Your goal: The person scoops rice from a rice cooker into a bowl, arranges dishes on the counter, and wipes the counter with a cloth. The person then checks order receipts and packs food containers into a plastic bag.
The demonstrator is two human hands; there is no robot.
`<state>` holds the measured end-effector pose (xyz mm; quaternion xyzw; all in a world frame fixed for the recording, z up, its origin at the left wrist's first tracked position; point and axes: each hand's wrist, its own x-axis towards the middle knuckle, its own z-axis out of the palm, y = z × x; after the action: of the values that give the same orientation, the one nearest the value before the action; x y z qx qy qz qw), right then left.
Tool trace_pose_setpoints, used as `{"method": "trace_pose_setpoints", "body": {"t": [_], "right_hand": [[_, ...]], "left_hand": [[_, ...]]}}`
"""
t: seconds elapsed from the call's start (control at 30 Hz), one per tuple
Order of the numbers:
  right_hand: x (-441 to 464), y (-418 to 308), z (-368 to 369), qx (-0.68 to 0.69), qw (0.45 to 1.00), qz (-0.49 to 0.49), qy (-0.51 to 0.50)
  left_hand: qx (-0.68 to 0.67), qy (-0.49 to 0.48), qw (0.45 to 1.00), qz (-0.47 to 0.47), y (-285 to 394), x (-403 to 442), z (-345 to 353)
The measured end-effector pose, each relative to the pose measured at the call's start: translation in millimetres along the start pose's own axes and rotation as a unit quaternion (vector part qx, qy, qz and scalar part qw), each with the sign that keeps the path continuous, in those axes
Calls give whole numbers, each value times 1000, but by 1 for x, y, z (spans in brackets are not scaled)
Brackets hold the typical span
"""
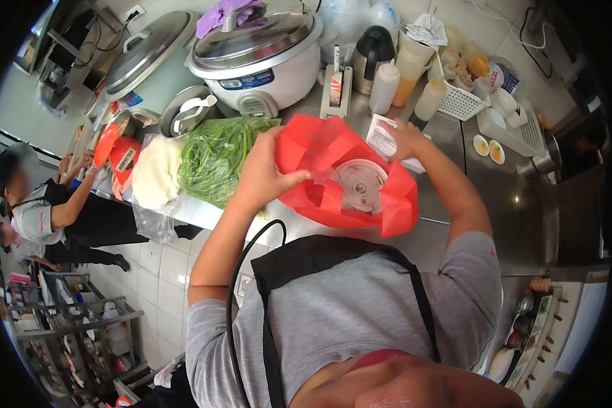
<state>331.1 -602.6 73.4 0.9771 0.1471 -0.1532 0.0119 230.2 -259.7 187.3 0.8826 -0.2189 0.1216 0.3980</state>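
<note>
A red carrier bag point(309, 146) stands on the steel counter in front of me, its mouth spread apart. Inside it sits a round container with a clear plastic lid point(362, 187). My left hand point(266, 173) grips the bag's left edge, thumb inside and fingers hidden behind the red material. Beyond the bag's right side, my right hand point(408, 139) has its fingers on a white packet with dark print point(381, 138), possibly napkins. More white paper point(413, 164) shows under that wrist.
Leafy greens in clear plastic point(214, 160) and a bag of white food point(156, 173) lie to the left. Behind are a large rice cooker point(255, 71), squeeze bottles point(385, 88), a thermos jug point(372, 58) and a white basket point(459, 102). Co-workers point(68, 204) stand at the far left.
</note>
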Motion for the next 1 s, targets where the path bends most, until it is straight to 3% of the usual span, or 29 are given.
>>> {"method": "trace_pose_setpoints", "body": {"t": [0.07, 0.27, 0.4, 0.47, 0.53, 0.67, 0.73, 0.83, 0.9, 1.0], "right_hand": [[-5, -6, -3, 5, 1000, 14, -7], [-9, -5, 13, 44, 997, 44, 54], [-25, 3, -4, 172, 978, 83, 86], [-39, 4, -26, 149, 977, 76, 135], [-69, -11, -78, 141, 977, 67, 143], [-114, -50, -158, 177, 949, -102, 240], [-128, -79, -183, 225, 905, -209, 293], [-126, -134, -183, 271, 820, -309, 397], [-115, -164, -163, 268, 801, -322, 428], [-98, -187, -124, 354, 780, -353, 377]], "left_hand": [[74, -14, 997, 20, 6, -1, -6], [82, 1, 996, -22, -9, -4, 1], [22, -13, 998, -54, -9, -5, -6], [-5, -10, 999, -40, -19, -9, -9], [-173, -31, 980, -90, -29, -7, -5], [-358, -61, 921, -142, -15, 5, -5], [-334, -48, 934, -116, -17, 14, 3], [-372, -84, 912, -154, -15, 25, 6], [-436, -97, 869, -212, -7, 29, 4], [-525, -64, 817, -231, -11, 26, 2]]}}
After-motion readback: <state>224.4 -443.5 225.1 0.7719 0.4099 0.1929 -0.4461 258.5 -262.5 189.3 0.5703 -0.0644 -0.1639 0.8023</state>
